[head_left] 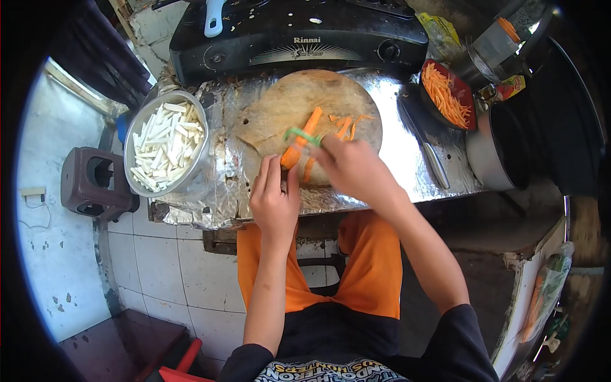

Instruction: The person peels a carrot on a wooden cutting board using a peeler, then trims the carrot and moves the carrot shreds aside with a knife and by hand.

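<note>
On the round wooden cutting board [273,102] lies a carrot [294,155], slanting away from me, its near end held by my left hand [276,197]. My right hand [347,164], a little blurred, grips a green vegetable peeler [298,134] whose head lies across the carrot's middle. Orange carrot peelings [344,126] are scattered on the board to the right of the carrot, and another strip lies close to its near end.
Left of the board stands a bowl of white cut sticks [167,146]. A knife [433,162] lies to the right, near a red bowl of shredded carrot [469,102] and a metal pot [487,153]. Behind the board is a black Rinnai stove [299,54].
</note>
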{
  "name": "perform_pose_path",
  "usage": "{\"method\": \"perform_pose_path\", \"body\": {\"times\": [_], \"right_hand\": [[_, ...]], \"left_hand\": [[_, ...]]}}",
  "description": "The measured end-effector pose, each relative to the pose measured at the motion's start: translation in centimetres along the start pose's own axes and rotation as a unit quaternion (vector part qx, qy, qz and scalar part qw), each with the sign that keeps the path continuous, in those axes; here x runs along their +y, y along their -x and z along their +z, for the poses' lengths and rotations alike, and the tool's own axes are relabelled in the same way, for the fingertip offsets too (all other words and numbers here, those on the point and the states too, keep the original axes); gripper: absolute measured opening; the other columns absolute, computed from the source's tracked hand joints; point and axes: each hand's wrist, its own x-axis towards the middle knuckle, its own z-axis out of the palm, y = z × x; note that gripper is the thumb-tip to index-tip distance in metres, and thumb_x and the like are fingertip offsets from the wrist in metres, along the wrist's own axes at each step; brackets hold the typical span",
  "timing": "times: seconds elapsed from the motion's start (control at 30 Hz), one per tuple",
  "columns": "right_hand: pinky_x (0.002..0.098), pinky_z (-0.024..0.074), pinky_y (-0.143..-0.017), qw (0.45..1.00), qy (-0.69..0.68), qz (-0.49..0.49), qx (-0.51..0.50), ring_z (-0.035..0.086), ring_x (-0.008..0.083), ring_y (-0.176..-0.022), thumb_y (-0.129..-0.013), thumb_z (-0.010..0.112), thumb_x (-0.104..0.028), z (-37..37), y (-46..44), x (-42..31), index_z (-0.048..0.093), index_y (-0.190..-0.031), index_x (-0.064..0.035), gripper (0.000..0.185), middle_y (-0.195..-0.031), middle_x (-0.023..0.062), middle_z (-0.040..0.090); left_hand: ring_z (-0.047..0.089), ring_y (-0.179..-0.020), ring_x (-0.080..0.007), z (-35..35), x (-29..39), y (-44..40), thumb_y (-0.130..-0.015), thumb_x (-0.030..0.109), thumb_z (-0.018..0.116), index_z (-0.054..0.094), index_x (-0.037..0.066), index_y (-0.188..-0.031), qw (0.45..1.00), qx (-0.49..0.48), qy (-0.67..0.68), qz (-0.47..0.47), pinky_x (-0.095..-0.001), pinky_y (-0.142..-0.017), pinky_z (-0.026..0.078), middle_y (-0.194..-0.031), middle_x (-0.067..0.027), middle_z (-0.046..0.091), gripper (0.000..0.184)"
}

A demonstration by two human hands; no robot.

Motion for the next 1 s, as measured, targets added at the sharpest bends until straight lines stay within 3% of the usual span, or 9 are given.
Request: {"method": "perform_pose_path", "body": {"times": [0.17, 0.47, 0.77, 0.83, 0.9, 1.0], "right_hand": [[0.0494, 0.0528, -0.056, 0.997, 0.034, 0.008, -0.067, 0.064, 0.0413, -0.057, -0.097, 0.059, -0.027, 1.1, 1.1, -0.7, 0.061, -0.081, -0.0001, 0.031, -0.059, 0.0207, 0.061], [0.0486, 0.0525, -0.056, 0.996, 0.061, 0.018, -0.058, 0.064, 0.0407, -0.058, -0.097, 0.059, -0.030, 1.7, 1.1, -0.9, 0.060, -0.079, -0.0011, 0.034, -0.057, 0.0199, 0.060], [0.0516, 0.0538, -0.061, 0.997, 0.063, 0.038, -0.015, 0.066, 0.0444, -0.064, -0.095, 0.058, -0.028, 2.8, 0.3, 0.0, 0.064, -0.082, 0.0006, 0.032, -0.064, 0.0243, 0.063], [0.0522, 0.0540, -0.063, 0.990, 0.093, 0.103, 0.016, 0.066, 0.0453, -0.067, -0.095, 0.057, -0.027, 2.7, -0.3, 1.4, 0.064, -0.082, 0.0011, 0.032, -0.067, 0.0258, 0.064], [0.0526, 0.0540, -0.063, 0.996, 0.070, 0.049, -0.010, 0.066, 0.0463, -0.068, -0.096, 0.057, -0.028, 2.0, -1.2, 1.9, 0.064, -0.082, 0.0020, 0.033, -0.070, 0.0267, 0.065], [0.0534, 0.0536, -0.063, 0.993, 0.074, 0.086, -0.013, 0.065, 0.0475, -0.066, -0.097, 0.056, -0.027, 1.5, -0.5, 1.1, 0.063, -0.083, 0.0029, 0.033, -0.069, 0.0273, 0.065]], "left_hand": [[0.068, -0.085, -0.0349, -0.1, -0.1, 0.2, -0.085, 0.005, 0.073, 0.063, -0.003, -0.105, 1.000, -0.007, -0.001, -0.014, -0.0382, -0.071, 0.055, -0.109, -0.0138, 0.068, 0.024], [0.066, -0.085, -0.0376, -0.2, -0.1, 0.1, -0.086, 0.004, 0.071, 0.062, -0.002, -0.106, 1.000, -0.029, 0.002, -0.012, -0.0394, -0.071, 0.053, -0.107, -0.0146, 0.067, 0.023], [0.066, -0.081, -0.0369, 0.2, -0.3, -0.2, -0.090, 0.009, 0.070, 0.061, -0.003, -0.103, 1.000, -0.022, -0.001, 0.017, -0.0399, -0.069, 0.053, -0.102, -0.0137, 0.067, 0.020], [0.066, -0.080, -0.0369, -0.2, -0.1, 0.3, -0.090, 0.009, 0.069, 0.061, -0.003, -0.103, 0.999, -0.017, -0.006, 0.028, -0.0398, -0.068, 0.053, -0.102, -0.0135, 0.067, 0.019], [0.066, -0.080, -0.0376, -0.1, 0.1, 0.0, -0.090, 0.008, 0.070, 0.062, -0.003, -0.105, 1.000, -0.020, -0.011, 0.015, -0.0396, -0.068, 0.053, -0.101, -0.0136, 0.067, 0.020], [0.067, -0.077, -0.0348, 0.3, -0.1, 0.0, -0.090, 0.008, 0.070, 0.062, -0.003, -0.105, 0.999, 0.005, -0.021, 0.030, -0.0386, -0.067, 0.053, -0.101, -0.0132, 0.067, 0.021]]}}
